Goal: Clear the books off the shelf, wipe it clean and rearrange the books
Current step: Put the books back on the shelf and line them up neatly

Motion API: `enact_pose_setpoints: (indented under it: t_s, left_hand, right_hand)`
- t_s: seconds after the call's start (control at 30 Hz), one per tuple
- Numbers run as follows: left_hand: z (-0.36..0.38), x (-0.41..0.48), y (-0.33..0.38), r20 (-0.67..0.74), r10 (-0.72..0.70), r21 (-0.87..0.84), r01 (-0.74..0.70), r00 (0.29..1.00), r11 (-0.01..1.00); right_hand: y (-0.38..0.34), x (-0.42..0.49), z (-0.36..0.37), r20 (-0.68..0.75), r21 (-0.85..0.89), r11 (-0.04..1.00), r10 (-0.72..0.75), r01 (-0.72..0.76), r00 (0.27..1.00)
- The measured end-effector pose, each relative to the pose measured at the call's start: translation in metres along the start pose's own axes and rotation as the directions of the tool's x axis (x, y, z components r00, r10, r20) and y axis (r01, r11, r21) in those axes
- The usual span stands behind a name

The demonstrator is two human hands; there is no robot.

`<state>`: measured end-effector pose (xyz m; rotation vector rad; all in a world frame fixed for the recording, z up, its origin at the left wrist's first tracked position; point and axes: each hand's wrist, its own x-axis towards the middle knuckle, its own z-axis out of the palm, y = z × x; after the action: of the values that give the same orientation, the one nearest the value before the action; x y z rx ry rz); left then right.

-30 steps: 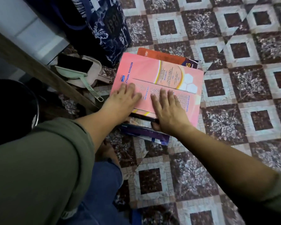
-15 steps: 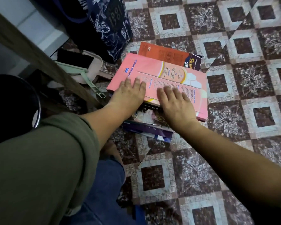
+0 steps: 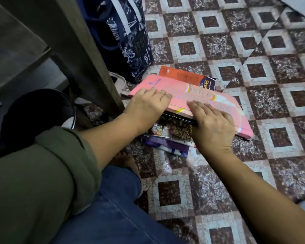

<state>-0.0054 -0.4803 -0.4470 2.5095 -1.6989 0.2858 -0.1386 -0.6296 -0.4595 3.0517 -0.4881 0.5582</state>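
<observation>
while i watch from the head camera, the pink book [image 3: 201, 97] lies tilted on top of a loose pile on the tiled floor [image 3: 236, 173], just beside a dark wooden upright [image 3: 88, 59]. the right hand [image 3: 213, 124] has its fingers flat on the cover and its thumb tucked under the near edge, pinching the pink book. the left hand [image 3: 146, 106] rests on the near left corner with its thumb hidden, so i cannot tell whether it grips or only presses. beneath lie glossy comic-style books [image 3: 174, 129], a purple book [image 3: 167, 145] and, at the far end, an orange book [image 3: 181, 76]. i judge these thin softcovers light, floppy and slippery on one another, best taken from both sides at the edges.
</observation>
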Motion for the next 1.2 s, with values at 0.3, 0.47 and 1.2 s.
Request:
enact_pose_setpoints:
  t_s: [0.3,0.47,1.2]
  left_hand:
    - [-0.072,-0.044,0.022,0.594,-0.104,0.069,0.079,0.798,0.994]
    - [-0.112,-0.084,0.015,0.577,-0.174,0.034,0.190,0.798,0.981]
    - [-0.389,-0.248,-0.058,0.008,-0.668,0.420,0.604,0.744,0.678]
  right_hand:
    - [-0.039,-0.037,-0.090,0.445,0.018,1.000,0.007,-0.016,0.896]
    - [-0.077,-0.035,-0.127,0.433,0.005,0.997,-0.074,0.079,0.898]
    - [-0.285,0.065,-0.292,-0.149,0.144,0.821,-0.534,0.553,0.832]
